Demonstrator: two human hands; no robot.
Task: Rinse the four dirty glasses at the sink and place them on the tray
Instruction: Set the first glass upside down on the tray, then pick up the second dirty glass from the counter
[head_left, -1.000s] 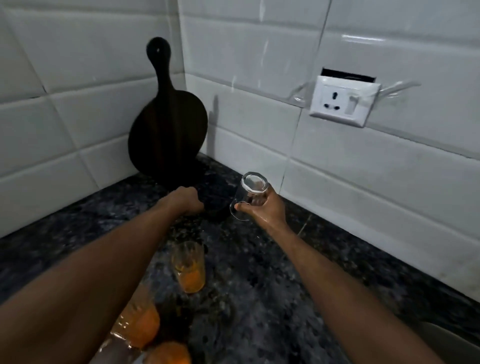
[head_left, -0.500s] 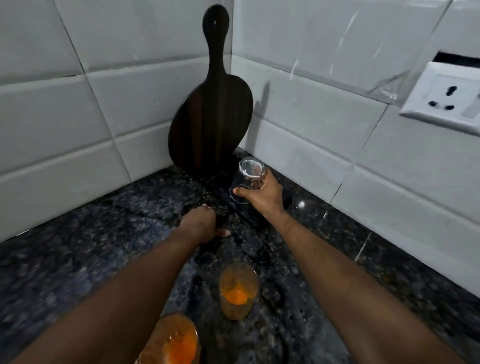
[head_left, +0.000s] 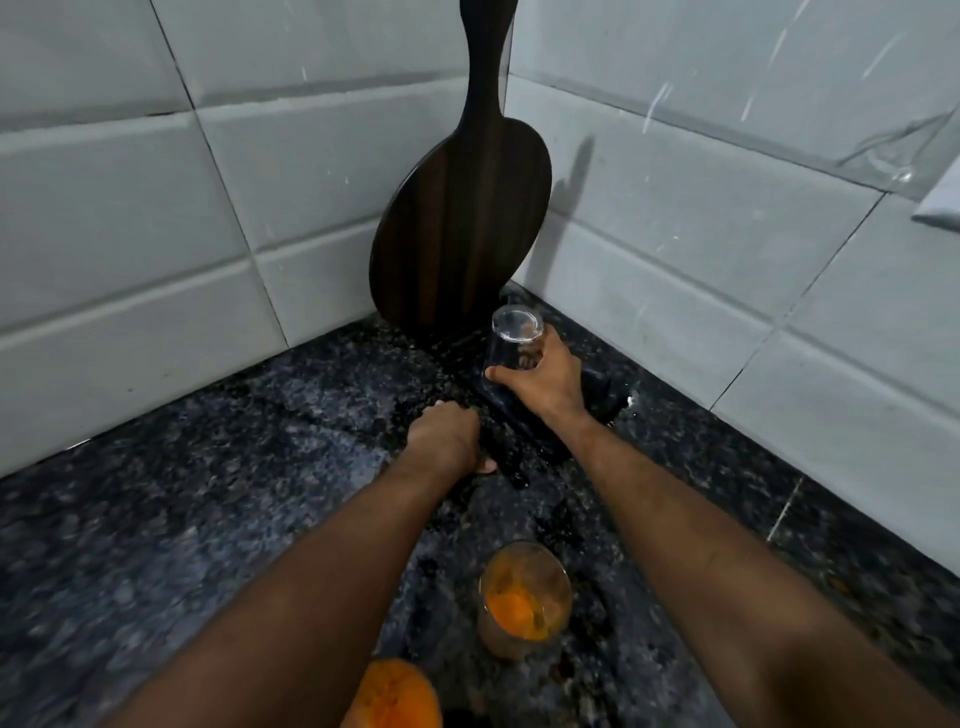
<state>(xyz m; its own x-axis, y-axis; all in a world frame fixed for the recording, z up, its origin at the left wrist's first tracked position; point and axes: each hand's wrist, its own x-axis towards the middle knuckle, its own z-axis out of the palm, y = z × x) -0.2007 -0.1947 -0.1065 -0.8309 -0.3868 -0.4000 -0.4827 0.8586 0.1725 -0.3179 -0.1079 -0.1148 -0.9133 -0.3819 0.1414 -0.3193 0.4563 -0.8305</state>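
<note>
So the landmark to go by is the dark wooden cutting board (head_left: 462, 223), the paddle-shaped one leaning upright in the corner where the two tiled walls (head_left: 130, 208) meet. Right at the foot of the board, a touch to its right, the right hand (head_left: 543, 382) is wrapped round a clear glass (head_left: 511, 340). Thumb's across the near side, fingers are round the back, and the glass is upside down with its base up and tilted a bit. It sits above a dark tray (head_left: 519, 426) lying on the counter (head_left: 208, 493) just in front of the board, but honestly the tray is so dark against the stone that I can't say if the rim is touching it. The left hand (head_left: 447, 436) is down at the tray's near-left edge, in front of the board, knuckles up, fingers curled under and thumb poking out; can't tell if it's actually gripping the tray or just resting there. Further out from the board, well toward the camera, stands a dirty glass (head_left: 524, 597) with orange gunk inside, and a second dirty glass (head_left: 395, 696) is cut off at the bottom edge.
</note>
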